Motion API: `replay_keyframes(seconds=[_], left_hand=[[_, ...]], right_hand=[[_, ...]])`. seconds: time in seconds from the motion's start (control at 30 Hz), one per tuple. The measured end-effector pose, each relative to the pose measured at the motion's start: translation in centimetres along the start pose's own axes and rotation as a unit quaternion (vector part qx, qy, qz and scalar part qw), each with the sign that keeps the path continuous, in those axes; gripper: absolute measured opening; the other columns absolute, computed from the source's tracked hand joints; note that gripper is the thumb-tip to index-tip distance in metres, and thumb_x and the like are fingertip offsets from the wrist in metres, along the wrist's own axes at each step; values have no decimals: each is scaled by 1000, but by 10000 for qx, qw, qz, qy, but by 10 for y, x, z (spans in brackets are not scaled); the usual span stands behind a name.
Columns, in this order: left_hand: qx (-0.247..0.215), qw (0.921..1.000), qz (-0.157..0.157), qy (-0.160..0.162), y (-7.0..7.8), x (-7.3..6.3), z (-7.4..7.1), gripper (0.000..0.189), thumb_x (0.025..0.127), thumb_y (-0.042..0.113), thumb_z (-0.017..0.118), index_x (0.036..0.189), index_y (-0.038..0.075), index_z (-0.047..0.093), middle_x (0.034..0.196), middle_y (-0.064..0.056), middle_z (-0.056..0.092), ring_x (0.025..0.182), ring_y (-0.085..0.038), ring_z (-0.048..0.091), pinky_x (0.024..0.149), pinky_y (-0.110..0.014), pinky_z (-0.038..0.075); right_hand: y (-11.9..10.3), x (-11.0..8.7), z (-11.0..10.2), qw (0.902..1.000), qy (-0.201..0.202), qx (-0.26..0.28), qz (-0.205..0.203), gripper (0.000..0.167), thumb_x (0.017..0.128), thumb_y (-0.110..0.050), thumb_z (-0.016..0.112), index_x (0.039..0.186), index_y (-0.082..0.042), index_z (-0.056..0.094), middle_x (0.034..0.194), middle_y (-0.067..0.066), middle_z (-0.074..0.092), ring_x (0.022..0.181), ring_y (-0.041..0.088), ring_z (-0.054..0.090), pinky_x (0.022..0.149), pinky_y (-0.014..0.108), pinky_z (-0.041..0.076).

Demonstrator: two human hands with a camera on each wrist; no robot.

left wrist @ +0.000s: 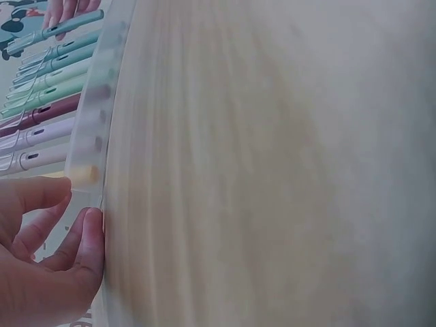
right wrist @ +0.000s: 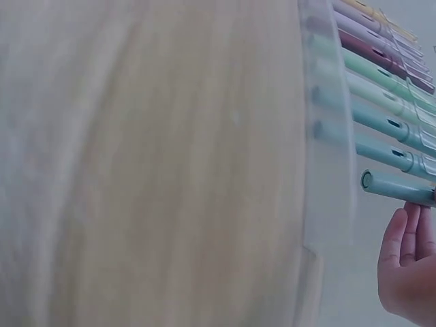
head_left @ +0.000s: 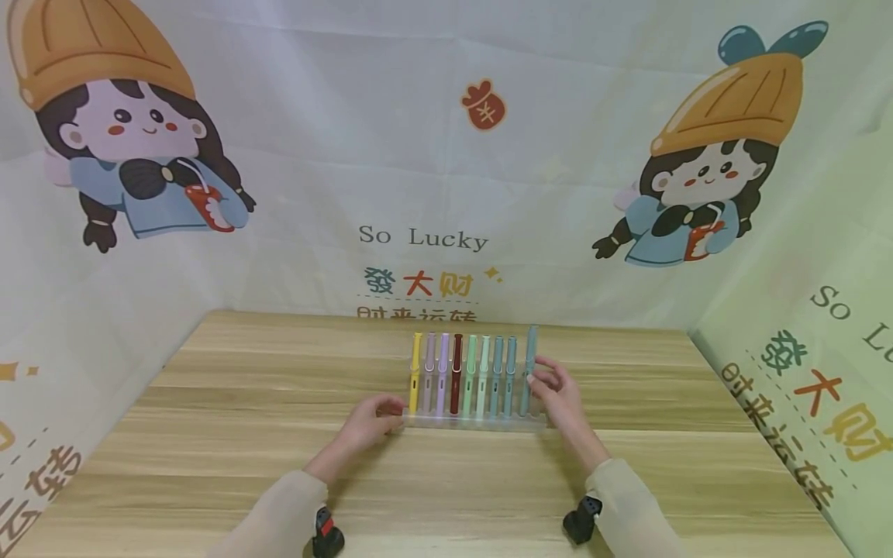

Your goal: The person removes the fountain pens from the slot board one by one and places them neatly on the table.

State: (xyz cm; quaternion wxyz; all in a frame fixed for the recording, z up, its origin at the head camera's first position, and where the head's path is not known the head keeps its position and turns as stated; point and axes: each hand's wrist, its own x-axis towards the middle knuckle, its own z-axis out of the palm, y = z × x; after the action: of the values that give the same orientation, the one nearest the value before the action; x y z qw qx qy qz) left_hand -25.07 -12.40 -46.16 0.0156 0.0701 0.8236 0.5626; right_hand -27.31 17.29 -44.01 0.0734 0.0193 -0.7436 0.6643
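Note:
A clear pen stand (head_left: 460, 423) holds a row of upright capped pens. From its left end run a yellow pen (head_left: 415, 380), purple ones, a dark red pen (head_left: 456, 380), light green ones and blue-green ones. My right hand (head_left: 562, 397) pinches another blue-green pen (head_left: 532, 345) near its middle, at the stand's right end. This pen stands higher than the row, its lower end showing in the right wrist view beside the other pens. With curled fingers, my left hand (head_left: 370, 426) grips the stand's left end, fingertips (left wrist: 60, 185) close by the yellow pen.
The stand sits on a wood-grain table (head_left: 446, 488). Behind and beside the table hangs a pale printed cloth (head_left: 300, 194) with cartoon figures and lettering. A dark wrist camera (head_left: 583, 519) hangs by the right sleeve, another (head_left: 328, 535) by the left.

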Motion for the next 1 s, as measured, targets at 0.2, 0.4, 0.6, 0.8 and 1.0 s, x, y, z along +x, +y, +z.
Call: replay_keyframes(seconds=[0.2,0.4,0.6,0.8,1.0], left_hand=[[58,10000,25,20,0,0,0,20,76,-6,60,96,-7,58,88,-12,60,77,-22,55,61,-33,48],[55,10000,-16,42,-1,2,1,20,76,-6,60,96,-7,58,87,-11,59,76,-21,55,60,-32,48],[84,10000,24,29,-2,2,1,20,76,-7,60,96,-7,58,87,-11,60,77,-22,55,61,-32,48],[58,10000,76,-28,-1,2,0,21,76,-8,58,97,-9,57,90,-15,59,80,-25,55,61,-32,48],[51,10000,55,-24,-1,2,1,20,76,-8,58,97,-9,57,89,-14,60,79,-24,55,61,-32,48]], right_hand=[[0,1,-12,9994,-35,-72,-341,38,84,-6,57,119,1,45,97,12,61,84,12,56,72,24,47],[4,0,-28,9968,-245,70,-755,39,83,-9,59,119,1,46,94,17,61,80,14,57,70,28,49],[5,-7,-42,9963,-395,-328,-687,39,84,-10,58,119,0,45,95,20,60,76,12,57,68,26,49],[4,-12,-52,9972,-403,-528,-342,39,84,-3,55,121,4,43,92,21,60,71,12,56,66,28,49],[6,-15,-59,9961,-517,-708,-50,39,83,0,56,119,7,44,87,21,60,64,14,54,62,28,49]])
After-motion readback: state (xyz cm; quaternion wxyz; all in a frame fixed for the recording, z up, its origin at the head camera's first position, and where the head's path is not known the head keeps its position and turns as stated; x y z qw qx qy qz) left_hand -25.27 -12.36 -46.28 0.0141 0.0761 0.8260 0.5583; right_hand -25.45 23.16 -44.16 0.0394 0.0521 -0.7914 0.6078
